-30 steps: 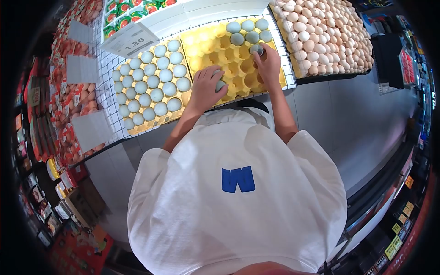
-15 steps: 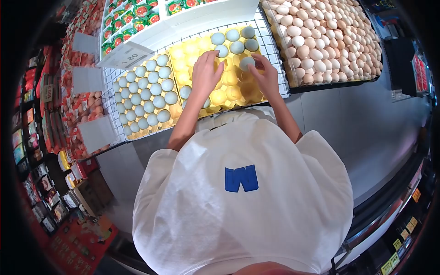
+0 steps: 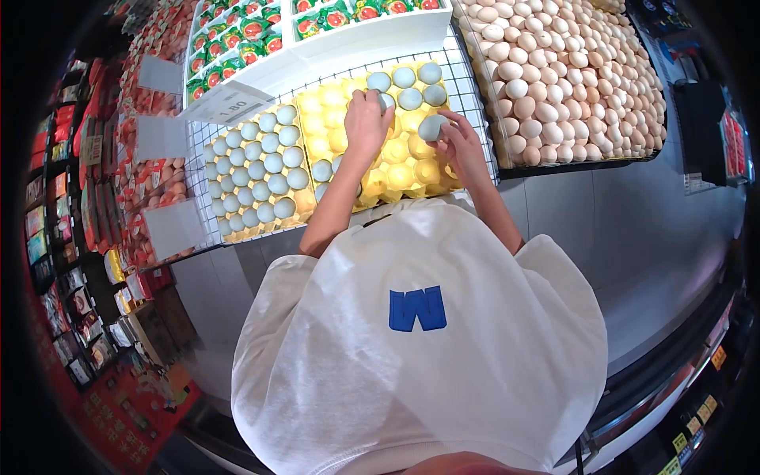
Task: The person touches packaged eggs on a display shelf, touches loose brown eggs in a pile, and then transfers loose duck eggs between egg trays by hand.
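A yellow egg tray (image 3: 317, 123) lies on the wire grid, with pale blue-green eggs in its far right corner and a few more at its near left. My left hand (image 3: 366, 127) reaches over the middle of it, fingers and thumb closed around an egg (image 3: 385, 104) at the edge of the far group and partly hiding it. Held between thumb and fingers of my right hand (image 3: 464, 144) is another blue-green egg (image 3: 431, 128), above the right side of the tray. Bare yellow cups show between and below the hands.
To the left sits a second tray full of blue-green eggs (image 3: 260, 171), with a price card (image 3: 226, 104) behind it. A bin of brown eggs (image 3: 562, 87) stands right. White boxes of green-and-red wrapped items (image 3: 332, 17) are at the back.
The whole view has shifted, so the trays appear slightly lower. My left fingers have curled closer around their egg. My right hand still holds its egg, its fingers now more beside it.
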The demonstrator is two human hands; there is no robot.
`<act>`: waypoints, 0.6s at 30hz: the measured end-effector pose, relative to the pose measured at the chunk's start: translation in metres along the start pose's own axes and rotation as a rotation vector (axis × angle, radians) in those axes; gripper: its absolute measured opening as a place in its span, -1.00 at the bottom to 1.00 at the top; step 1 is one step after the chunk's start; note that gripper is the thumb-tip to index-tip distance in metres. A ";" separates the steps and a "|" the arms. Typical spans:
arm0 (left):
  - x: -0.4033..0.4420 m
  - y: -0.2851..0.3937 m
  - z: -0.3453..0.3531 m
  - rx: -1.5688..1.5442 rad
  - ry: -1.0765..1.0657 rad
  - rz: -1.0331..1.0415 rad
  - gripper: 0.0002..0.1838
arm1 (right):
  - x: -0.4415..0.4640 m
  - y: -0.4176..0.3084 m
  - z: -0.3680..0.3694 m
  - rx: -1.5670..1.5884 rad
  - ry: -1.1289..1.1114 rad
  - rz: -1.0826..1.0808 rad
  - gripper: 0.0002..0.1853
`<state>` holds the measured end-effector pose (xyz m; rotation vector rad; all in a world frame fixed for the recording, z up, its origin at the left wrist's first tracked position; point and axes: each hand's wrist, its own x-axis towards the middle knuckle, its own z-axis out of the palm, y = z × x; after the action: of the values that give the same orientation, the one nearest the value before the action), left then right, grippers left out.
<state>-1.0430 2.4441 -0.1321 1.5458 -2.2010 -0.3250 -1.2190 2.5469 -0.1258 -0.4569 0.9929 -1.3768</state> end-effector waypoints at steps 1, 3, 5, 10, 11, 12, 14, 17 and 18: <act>-0.001 0.001 -0.003 -0.033 -0.004 -0.014 -0.56 | 0.000 -0.001 0.003 -0.071 0.024 -0.022 -0.65; -0.002 0.000 -0.009 -0.091 -0.017 -0.034 -0.55 | 0.002 0.002 0.000 -0.122 0.004 -0.040 -0.62; -0.008 -0.001 -0.018 -0.147 -0.039 -0.059 -0.55 | 0.000 0.005 -0.002 -0.170 -0.011 -0.050 -0.60; -0.042 0.006 -0.049 -0.415 -0.036 -0.092 -0.58 | -0.007 0.014 -0.001 -0.452 -0.007 -0.209 -0.54; -0.051 0.005 -0.049 -0.422 -0.083 -0.085 -0.58 | -0.009 0.013 -0.001 -0.577 -0.020 -0.251 -0.55; -0.057 0.006 -0.050 -0.423 -0.080 -0.087 -0.58 | -0.010 0.013 0.001 -0.579 -0.022 -0.251 -0.55; -0.069 0.010 -0.050 -0.371 -0.197 -0.094 -0.58 | -0.014 0.014 0.006 -0.890 -0.072 -0.486 -0.57; -0.079 0.006 -0.034 -0.319 -0.144 -0.010 -0.57 | -0.013 0.025 0.006 -1.168 -0.099 -0.730 -0.58; -0.079 0.006 -0.030 -0.279 -0.110 0.046 -0.56 | -0.012 0.029 0.006 -1.171 -0.103 -0.727 -0.58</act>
<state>-1.0108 2.5220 -0.1197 1.3532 -2.1590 -0.6859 -1.1958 2.5620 -0.1417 -1.8798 1.5731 -1.2130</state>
